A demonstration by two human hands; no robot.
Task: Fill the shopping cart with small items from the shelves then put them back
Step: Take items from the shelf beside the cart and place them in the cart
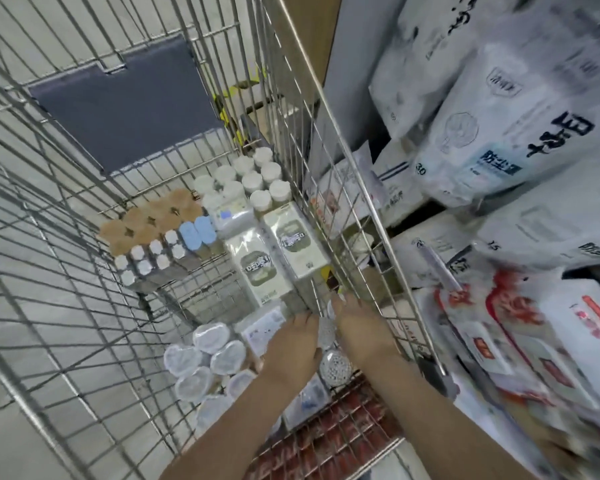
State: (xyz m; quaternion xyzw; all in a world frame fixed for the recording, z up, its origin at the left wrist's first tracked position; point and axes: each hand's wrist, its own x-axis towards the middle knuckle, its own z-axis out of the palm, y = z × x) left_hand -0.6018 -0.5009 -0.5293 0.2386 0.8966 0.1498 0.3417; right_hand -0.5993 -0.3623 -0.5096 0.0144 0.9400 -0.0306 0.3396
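Both hands (329, 336) low inside wire cart (84, 271)

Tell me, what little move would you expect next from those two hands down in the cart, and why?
Probably closing both hands on the pack between them. The left hand and right hand sit low in the cart, either side of a small clear pack. Whether it is being set down or taken out, I cannot tell, and the grip is hidden.
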